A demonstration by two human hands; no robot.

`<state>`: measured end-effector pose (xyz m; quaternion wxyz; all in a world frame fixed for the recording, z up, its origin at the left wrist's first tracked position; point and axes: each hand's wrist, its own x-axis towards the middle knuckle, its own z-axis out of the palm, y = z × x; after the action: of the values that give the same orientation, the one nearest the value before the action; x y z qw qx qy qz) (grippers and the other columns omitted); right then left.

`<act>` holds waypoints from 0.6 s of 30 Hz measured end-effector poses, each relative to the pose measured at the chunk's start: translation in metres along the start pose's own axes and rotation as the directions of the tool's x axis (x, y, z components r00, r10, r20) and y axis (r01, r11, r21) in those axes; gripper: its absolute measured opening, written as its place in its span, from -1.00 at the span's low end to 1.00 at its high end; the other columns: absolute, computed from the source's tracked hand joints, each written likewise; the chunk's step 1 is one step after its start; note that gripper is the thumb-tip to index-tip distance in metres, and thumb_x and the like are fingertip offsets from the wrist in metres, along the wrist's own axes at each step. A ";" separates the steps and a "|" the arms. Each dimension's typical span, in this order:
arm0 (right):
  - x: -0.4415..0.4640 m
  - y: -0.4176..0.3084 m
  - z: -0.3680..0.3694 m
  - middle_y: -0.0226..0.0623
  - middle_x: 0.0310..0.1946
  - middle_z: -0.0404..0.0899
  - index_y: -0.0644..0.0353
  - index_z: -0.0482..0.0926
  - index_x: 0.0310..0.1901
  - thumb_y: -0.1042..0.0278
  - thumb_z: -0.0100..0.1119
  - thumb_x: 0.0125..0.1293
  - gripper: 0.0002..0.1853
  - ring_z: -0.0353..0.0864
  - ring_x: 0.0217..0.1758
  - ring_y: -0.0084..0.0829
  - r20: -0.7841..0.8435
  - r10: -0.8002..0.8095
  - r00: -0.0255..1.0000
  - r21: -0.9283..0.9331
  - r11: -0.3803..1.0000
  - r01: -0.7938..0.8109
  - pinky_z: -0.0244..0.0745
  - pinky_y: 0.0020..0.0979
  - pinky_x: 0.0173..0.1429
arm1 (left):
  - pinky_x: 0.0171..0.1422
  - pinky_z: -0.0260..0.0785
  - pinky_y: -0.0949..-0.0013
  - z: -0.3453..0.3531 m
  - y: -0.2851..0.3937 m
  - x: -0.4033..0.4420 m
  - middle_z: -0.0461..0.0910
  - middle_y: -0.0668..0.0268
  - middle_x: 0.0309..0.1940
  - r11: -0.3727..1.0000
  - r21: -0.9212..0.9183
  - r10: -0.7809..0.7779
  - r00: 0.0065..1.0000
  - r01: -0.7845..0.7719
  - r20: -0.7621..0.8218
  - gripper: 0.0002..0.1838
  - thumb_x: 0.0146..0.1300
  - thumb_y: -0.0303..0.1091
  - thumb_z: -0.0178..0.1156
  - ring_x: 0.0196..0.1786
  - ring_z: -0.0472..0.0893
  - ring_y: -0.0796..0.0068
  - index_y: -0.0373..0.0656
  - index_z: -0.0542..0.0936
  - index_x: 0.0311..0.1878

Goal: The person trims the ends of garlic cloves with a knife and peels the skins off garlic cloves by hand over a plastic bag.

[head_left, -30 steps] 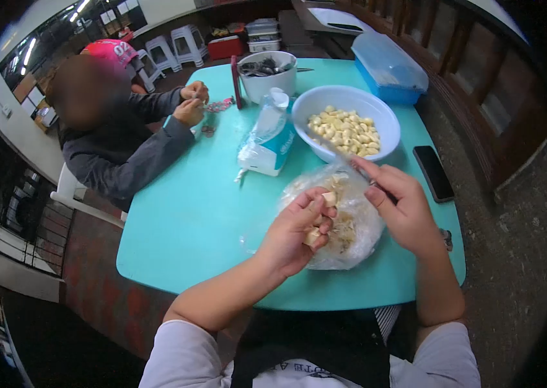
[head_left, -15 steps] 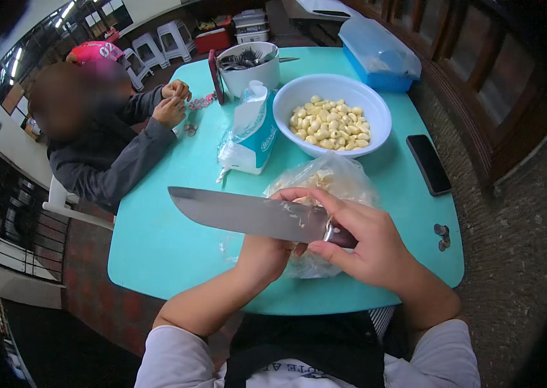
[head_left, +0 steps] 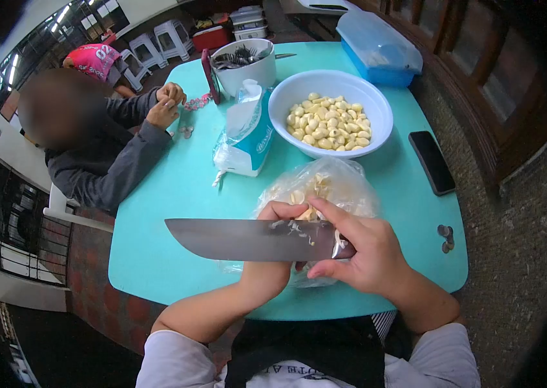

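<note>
My right hand [head_left: 367, 255] grips the dark handle of a wide-bladed knife [head_left: 241, 240], its blade lying level and pointing left. Behind the blade is my left hand [head_left: 267, 271], mostly hidden, its fingers bent round a pale garlic clove [head_left: 309, 214] that shows above the blade. Bits of skin stick to the blade near the handle. Beneath both hands lies a clear plastic bag [head_left: 351, 187] with peelings. Beyond it, a light blue basin [head_left: 382, 116] holds many peeled cloves [head_left: 325, 123].
Left of the basin stand a teal and white pack [head_left: 257, 145] and a white tub [head_left: 244, 77] of cutlery. A phone [head_left: 432, 163], coins [head_left: 446, 238] and a blue box [head_left: 377, 52] are on the right. Across the left edge sits a person [head_left: 118, 149] in dark sleeves.
The knife has swung from upright beside the bag to level across my left hand, which has moved down and left behind it. My right hand has come lower and left with the knife.
</note>
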<state>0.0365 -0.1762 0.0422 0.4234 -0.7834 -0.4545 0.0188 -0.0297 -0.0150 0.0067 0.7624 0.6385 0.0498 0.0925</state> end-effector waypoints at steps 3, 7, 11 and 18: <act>-0.001 0.003 0.003 -0.10 -0.46 0.55 0.15 0.29 0.25 -0.14 0.29 0.00 -0.18 0.60 -0.43 -0.18 -0.021 -0.042 0.999 -0.041 0.998 0.041 0.47 -0.28 -0.34 | -0.17 0.44 0.46 0.000 0.002 -0.003 0.52 0.19 -0.22 0.983 0.160 0.093 0.995 -0.085 -0.045 -0.73 0.26 -0.31 0.14 -0.23 0.54 0.56 -0.21 0.31 -0.12; -0.001 -0.002 0.003 -0.14 -0.46 0.57 0.18 0.34 0.22 -0.12 0.31 -0.01 -0.20 0.59 -0.50 -0.24 -0.024 -0.036 0.999 -0.050 0.998 0.035 0.45 -0.36 -0.38 | -0.11 0.43 0.44 0.000 -0.001 -0.001 0.51 0.15 -0.19 0.932 0.229 0.300 0.953 -0.281 -0.050 -0.72 0.20 -0.37 0.19 -0.18 0.54 0.51 -0.23 0.30 -0.15; 0.000 -0.003 0.006 -0.19 -0.47 0.58 0.20 0.34 0.22 -0.06 0.33 -0.01 -0.21 0.57 -0.54 -0.28 -0.038 -0.095 0.995 -0.118 0.989 0.090 0.44 -0.39 -0.41 | -0.05 0.41 0.43 -0.004 -0.005 -0.001 0.48 0.12 -0.15 0.927 0.195 0.338 0.939 -0.320 -0.062 -0.70 0.12 -0.47 0.23 -0.14 0.52 0.48 -0.24 0.30 -0.19; -0.001 0.000 0.007 -0.28 -0.53 0.57 0.18 0.33 0.24 0.00 0.35 -0.04 -0.20 0.54 -0.60 -0.35 -0.029 -0.120 0.992 -0.194 0.975 0.112 0.43 -0.41 -0.45 | -0.04 0.39 0.46 -0.003 -0.003 0.003 0.48 0.14 -0.15 0.932 0.054 0.360 0.932 -0.357 -0.043 -0.65 0.02 -0.54 0.29 -0.14 0.50 0.50 -0.23 0.30 -0.21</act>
<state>0.0323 -0.1724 0.0374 0.3554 -0.7929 -0.4906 -0.0657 -0.0271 -0.0115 0.0037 0.7165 0.6514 -0.0454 0.2456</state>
